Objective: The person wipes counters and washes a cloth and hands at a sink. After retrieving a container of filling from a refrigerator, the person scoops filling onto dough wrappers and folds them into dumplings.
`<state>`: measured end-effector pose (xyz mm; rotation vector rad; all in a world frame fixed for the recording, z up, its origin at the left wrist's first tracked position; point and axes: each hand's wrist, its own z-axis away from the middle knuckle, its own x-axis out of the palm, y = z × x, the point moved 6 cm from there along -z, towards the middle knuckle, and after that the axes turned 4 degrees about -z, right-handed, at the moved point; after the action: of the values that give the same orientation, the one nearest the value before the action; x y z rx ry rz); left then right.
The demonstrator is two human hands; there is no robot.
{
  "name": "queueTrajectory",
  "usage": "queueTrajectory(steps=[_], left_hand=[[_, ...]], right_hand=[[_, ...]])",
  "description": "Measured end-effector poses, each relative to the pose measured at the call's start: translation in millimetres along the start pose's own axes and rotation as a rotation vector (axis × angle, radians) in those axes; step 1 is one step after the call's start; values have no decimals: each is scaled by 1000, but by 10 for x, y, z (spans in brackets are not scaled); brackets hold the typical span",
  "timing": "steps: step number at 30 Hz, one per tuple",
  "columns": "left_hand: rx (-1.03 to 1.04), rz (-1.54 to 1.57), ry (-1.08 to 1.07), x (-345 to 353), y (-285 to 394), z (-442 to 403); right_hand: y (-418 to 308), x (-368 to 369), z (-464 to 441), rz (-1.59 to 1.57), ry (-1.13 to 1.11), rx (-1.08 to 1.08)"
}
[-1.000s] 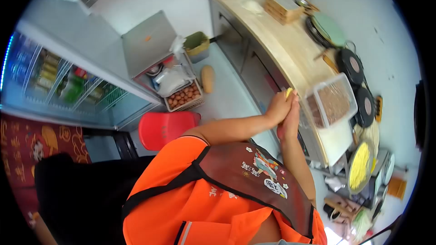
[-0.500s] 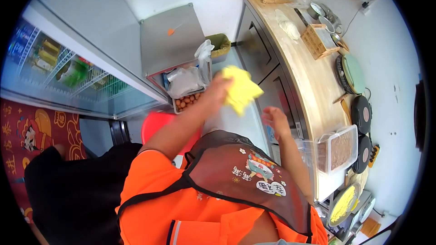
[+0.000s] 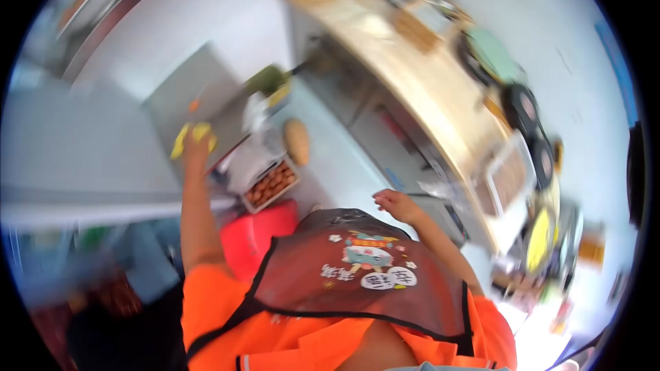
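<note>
My left hand is closed on a yellow cloth, which bunches out on both sides of the fingers. It is over the grey steel top of a low cabinet, just below a small orange spot. Empty and loosely curled, with its fingers partly apart, my right hand hangs above the floor near the counter's drawers, in front of my apron. Motion blurs the picture.
Beside the cabinet are a crate of brown eggs, plastic bags, a bin and a red stool. The wooden counter at right bears a clear container and black round pans. A person in black is at lower left.
My hands were together over the counter's edge, then parted. My left hand has carried the yellow cloth left to the steel top. My right hand has lowered slightly, and the view has turned.
</note>
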<state>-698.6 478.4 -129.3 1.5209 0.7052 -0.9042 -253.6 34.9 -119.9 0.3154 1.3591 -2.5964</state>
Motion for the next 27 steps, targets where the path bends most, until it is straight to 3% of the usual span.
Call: queueTrajectory(steps=[2,3,4,5,6,10,13,17,20,22,24,26,27], left_hand=[[254,-85,-202,281,421,168],[424,-188,-467,361,848,317],[416,90,-551,438,1291,501],[396,28,-660,441,1725,759],[547,57,-743,893,1695,782],[779,-473,-914,1480,2765,1734],[1257,-640,-971,1584,3647,2814],[1540,-425,-967,1652,4652,3967],[1758,-430,-938,1759,5144,5032],[1898,-523,-994,1859,5329,5888],[2074,-736,-1053,1926,5409,6766],[2240,-685,-1165,1968,5440,7513],[2320,-665,-1229,1976,5443,7831]], right_hand=[[70,-23,179,-100,80,-15],[21,-22,294,40,112,-76],[44,-27,479,8,141,-5],[81,-16,585,48,150,31],[174,20,749,77,179,71],[625,245,1555,44,350,166],[1036,363,2324,-24,525,217],[866,516,3847,-318,927,169],[398,568,5174,-513,1291,-229],[-157,724,6072,-170,1503,-656],[-635,890,6601,103,1517,-998],[-929,1118,6930,400,1835,-1078],[-992,1125,7085,442,1857,-1094]])
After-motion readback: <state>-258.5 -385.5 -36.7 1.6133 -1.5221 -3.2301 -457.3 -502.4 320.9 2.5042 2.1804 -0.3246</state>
